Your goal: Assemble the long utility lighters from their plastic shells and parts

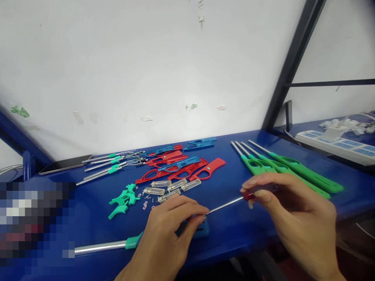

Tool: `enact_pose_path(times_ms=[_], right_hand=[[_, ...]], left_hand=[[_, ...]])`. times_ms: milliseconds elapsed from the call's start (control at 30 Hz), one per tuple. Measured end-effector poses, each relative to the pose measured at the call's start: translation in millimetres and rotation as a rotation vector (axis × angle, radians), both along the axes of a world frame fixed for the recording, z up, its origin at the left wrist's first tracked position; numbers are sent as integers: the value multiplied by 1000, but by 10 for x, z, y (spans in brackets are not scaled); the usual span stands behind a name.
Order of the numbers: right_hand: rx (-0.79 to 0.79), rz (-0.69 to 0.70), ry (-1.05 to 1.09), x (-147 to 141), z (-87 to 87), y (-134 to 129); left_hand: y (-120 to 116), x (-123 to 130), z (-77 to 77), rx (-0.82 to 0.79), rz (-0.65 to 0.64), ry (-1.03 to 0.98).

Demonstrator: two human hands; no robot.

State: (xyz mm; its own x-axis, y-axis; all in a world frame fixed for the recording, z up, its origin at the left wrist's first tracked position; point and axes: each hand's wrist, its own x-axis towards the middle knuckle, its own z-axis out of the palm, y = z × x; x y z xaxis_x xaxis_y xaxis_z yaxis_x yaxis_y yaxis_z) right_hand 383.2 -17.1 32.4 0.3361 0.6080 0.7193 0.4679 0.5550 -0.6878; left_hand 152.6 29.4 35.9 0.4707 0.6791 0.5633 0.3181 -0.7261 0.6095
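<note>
My right hand is closed around the red handle of a screwdriver, whose thin shaft points left. At its tip, the thumb and fingers of my left hand are pinched together; whatever they hold is too small to make out. Under my left hand lies a blue-handled stick lighter, with its metal tube stretching left. Much of its handle is hidden by the hand. Beyond my left hand are several clear fuel tanks, green triggers, and small screws and plates.
Red half-shells and blue half-shells lie toward the wall. Metal lighter tubes with wires are at back left, near a dark flat device. Several green lighters lie right, before a white power strip.
</note>
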Motion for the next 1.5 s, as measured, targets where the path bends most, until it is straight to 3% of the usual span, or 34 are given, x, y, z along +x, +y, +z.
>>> enact_pose_path(times_ms=[400, 667, 1500], right_hand=[[174, 184, 111, -150, 134, 29], [88, 321, -71, -252, 112, 84], [11, 409, -80, -364, 176, 290]], left_hand=[[-48, 37, -22, -57, 22, 59], [-13, 41, -4, -84, 13, 154], [87, 37, -123, -28, -25, 188]])
